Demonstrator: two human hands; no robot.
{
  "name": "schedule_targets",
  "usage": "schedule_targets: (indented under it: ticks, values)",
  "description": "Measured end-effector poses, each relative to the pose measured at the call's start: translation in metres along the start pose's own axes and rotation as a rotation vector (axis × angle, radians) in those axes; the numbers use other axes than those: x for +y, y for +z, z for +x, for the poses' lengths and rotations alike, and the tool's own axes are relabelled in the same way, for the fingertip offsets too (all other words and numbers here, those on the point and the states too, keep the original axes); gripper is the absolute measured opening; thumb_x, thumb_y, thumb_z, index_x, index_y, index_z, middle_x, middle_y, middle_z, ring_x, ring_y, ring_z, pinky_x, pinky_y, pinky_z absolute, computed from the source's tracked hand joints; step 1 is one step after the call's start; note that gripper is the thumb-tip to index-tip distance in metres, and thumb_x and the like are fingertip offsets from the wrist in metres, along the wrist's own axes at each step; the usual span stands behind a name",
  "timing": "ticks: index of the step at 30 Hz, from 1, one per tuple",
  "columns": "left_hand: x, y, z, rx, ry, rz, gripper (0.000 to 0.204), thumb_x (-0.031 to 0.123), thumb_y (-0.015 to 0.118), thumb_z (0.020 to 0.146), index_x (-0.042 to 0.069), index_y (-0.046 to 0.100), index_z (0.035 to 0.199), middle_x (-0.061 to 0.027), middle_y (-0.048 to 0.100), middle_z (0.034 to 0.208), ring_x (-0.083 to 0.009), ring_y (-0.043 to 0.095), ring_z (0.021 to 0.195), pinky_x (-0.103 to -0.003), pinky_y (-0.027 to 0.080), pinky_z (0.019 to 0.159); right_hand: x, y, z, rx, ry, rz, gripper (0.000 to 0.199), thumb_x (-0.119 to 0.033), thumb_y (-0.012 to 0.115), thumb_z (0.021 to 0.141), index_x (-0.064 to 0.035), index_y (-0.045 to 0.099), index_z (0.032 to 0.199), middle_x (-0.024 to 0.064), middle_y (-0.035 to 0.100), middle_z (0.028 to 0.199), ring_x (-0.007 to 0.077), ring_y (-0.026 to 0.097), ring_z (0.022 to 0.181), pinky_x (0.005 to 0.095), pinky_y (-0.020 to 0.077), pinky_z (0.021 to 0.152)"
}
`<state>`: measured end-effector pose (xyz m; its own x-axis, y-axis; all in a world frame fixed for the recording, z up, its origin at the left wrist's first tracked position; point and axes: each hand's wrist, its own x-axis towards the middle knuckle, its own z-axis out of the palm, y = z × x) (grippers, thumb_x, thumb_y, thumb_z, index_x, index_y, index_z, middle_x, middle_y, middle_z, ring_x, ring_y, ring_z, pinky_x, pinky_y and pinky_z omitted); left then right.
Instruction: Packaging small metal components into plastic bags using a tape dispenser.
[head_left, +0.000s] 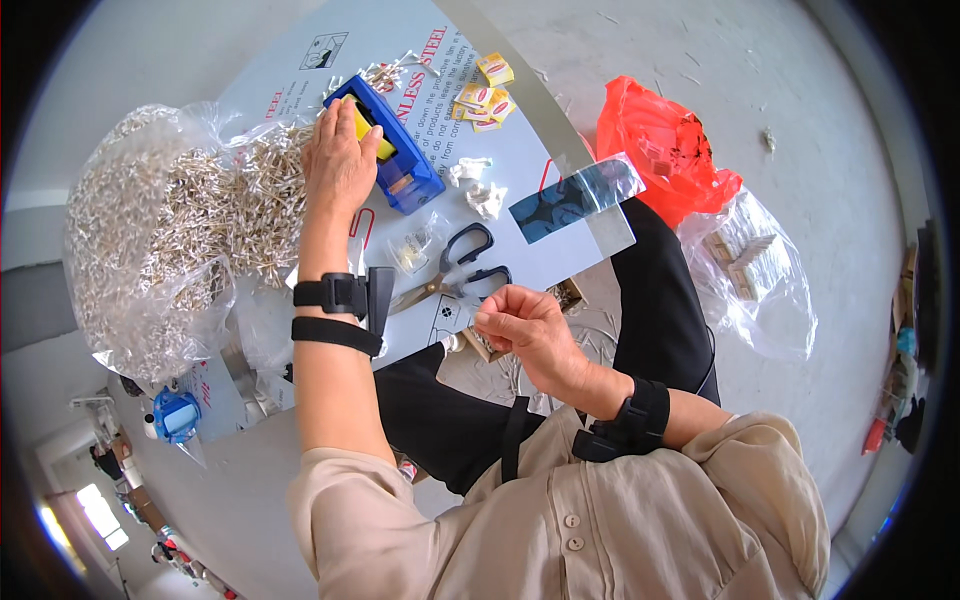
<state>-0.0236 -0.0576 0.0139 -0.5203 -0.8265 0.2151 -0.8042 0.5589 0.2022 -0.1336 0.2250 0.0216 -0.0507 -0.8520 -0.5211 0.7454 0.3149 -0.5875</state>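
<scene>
The person sits over a pale sheet-metal board (300, 70) with printed text, which serves as the table across the lap. The left hand (338, 160) lies flat, fingers together, on top of a blue plastic tape dispenser with a yellow roll (392, 150), pressing on its near end; the grip here is a covering hold and not a closed fist. The right hand (525, 325) is raised above the lap with the thumb and the fingertips pinched together; what sits between them is too small to tell. Both forearms carry black wrist straps. Just left of the left hand, a big clear plastic bag full of small silver metal pieces (170, 230) spreads its contents up to the dispenser. Between the two hands lie black-handled scissors (455, 270), closed, and beside them a small clear pouch (412, 250). Behind the dispenser there are crumpled white paper bits (480, 185) and, farther off, several small yellow-and-red packets (485, 95). A strip of clear tape (575, 200) with a dark part hangs over the board's right edge. On the grey floor at the right sit a red plastic bag (665, 150) and a clear bag with small wooden blocks (750, 265). A blue-and-white object (175, 415) stands at the lower left.
</scene>
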Motion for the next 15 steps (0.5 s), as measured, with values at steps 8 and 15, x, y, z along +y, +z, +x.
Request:
schedule_targets:
  ticks: [8,15]
  values:
    - [-0.009,-0.01,0.031,-0.191,-0.056,0.118,0.075,0.06,0.053,0.088,0.01,0.041,0.142,-0.0106,0.042,0.139,-0.0299,0.034,0.132,-0.054,0.032,0.102,-0.005,0.008,0.02,0.023,-0.037,-0.008,0.01,-0.005,0.066,0.088,-0.003,0.058,0.081,0.0022,0.062,0.075,0.0052,0.048,0.062,0.0206,0.0381,0.056]
    - [-0.035,-0.002,0.056,-0.13,0.114,-0.014,0.068,0.063,0.052,0.088,0.013,0.05,0.134,-0.01,0.053,0.123,-0.03,0.046,0.118,-0.049,0.038,0.098,0.003,0.009,0.052,0.077,-0.055,-0.078,0.011,-0.006,0.066,0.087,-0.0026,0.058,0.081,0.0028,0.062,0.074,0.0059,0.05,0.063,0.0209,0.0384,0.056]
